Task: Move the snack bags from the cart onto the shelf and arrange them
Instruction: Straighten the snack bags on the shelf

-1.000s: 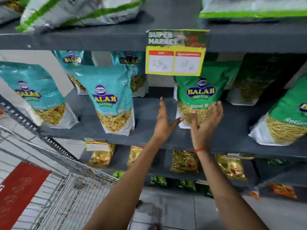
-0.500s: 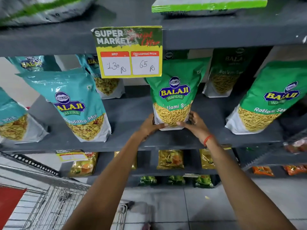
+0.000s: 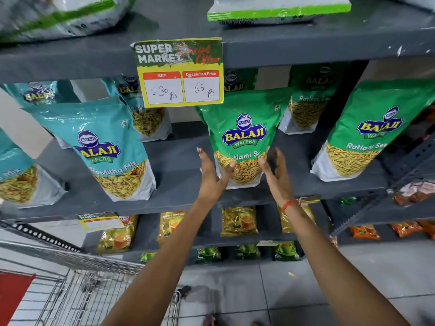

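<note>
A green Balaji Ratlami Sev bag (image 3: 243,135) stands upright on the grey middle shelf (image 3: 179,182). My left hand (image 3: 211,175) is at its lower left with fingers spread and the thumb touching the bag's front. My right hand (image 3: 277,172) is at its lower right, fingers apart, thumb tip against the bag. Neither hand wraps around it. A teal Mitha Mix bag (image 3: 103,149) stands to the left, another green Sev bag (image 3: 367,132) to the right. More bags stand behind them. The wire cart (image 3: 77,292) is at the lower left.
A yellow price tag (image 3: 180,72) hangs from the upper shelf edge above the green bag. White and green bags (image 3: 277,8) lie on the top shelf. Small gold packets (image 3: 239,221) and green packets fill the lower shelves. Grey tiled floor lies below.
Half a second ago both hands gripped the green bag's bottom; now they have opened and slid up along its sides. The view has shifted slightly left.
</note>
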